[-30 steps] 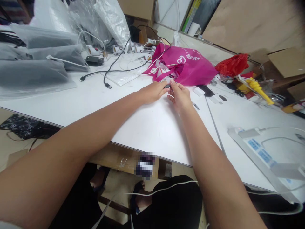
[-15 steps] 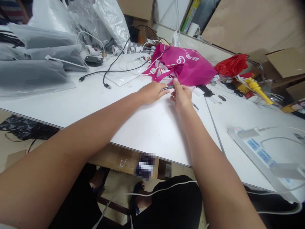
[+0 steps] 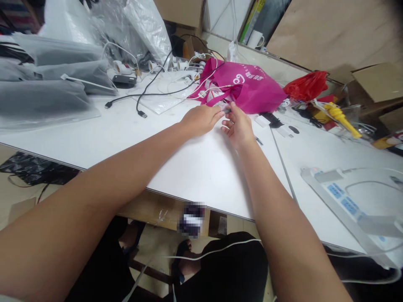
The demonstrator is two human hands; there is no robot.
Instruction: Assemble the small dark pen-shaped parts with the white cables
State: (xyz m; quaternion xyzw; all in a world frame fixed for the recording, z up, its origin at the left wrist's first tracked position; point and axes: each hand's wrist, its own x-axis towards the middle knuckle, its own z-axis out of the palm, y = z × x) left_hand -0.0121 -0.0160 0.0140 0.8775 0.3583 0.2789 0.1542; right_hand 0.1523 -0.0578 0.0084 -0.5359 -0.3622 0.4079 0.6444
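My left hand point(image 3: 201, 120) and my right hand point(image 3: 239, 126) are close together above the white table point(image 3: 195, 167), just in front of the pink bag point(image 3: 260, 90). Between their fingertips is a slim dark object point(image 3: 227, 111), gripped by both hands. Most of it is hidden by the fingers, and its kind cannot be made out. On the right hand, thumb and forefinger pinch it while the other fingers curl loosely below. A small thin piece point(image 3: 258, 141) lies on the table beside my right wrist.
Dark cables with plugs point(image 3: 142, 113) lie left of the hands, near grey plastic bags point(image 3: 47, 98). To the right are small flat pieces point(image 3: 285, 131), a red bag point(image 3: 307, 86), a yellow tool-like object point(image 3: 343, 119) and a white power strip point(image 3: 349, 205). The table's front edge runs below my forearms.
Both hands have shifted slightly, their fingertips now nearer each other. Less of the slim dark object shows, and the right hand's lower fingers have loosened a little.
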